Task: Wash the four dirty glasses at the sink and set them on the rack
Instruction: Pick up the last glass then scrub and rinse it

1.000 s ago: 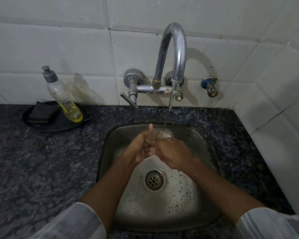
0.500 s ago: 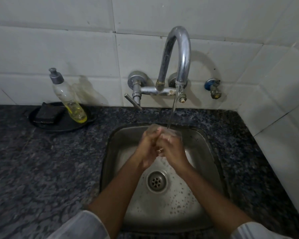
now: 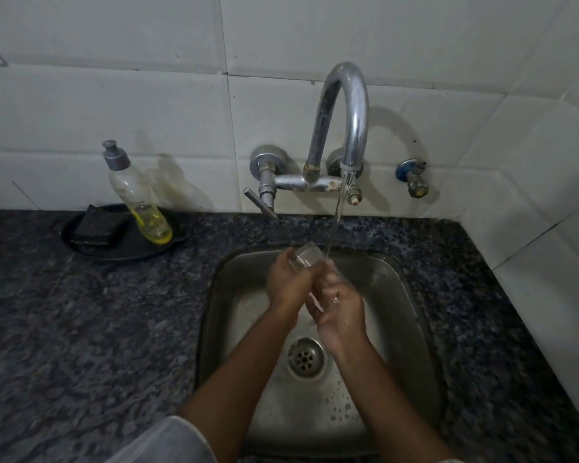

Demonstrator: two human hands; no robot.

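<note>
A clear glass (image 3: 306, 256) is held over the steel sink (image 3: 391, 285), tilted with one end pointing away from me. My left hand (image 3: 290, 285) wraps its upper part. My right hand (image 3: 340, 307) grips its lower part, wet. Water runs from the curved chrome tap (image 3: 346, 111) in a thin stream (image 3: 336, 215) that lands by the glass and my right fingers. No other glasses and no rack are in view.
A soap bottle (image 3: 137, 198) with yellow liquid leans on a black dish (image 3: 121, 252) holding a dark scrub pad (image 3: 96, 230), left of the tap. Dark speckled granite counter (image 3: 97, 329) surrounds the sink. White tiled walls stand behind and at right. Drain (image 3: 305, 357) sits below my hands.
My hands have closed in around the glass and shifted their hold, with the glass now tipped so its end shows above my left hand. The view has moved slightly.
</note>
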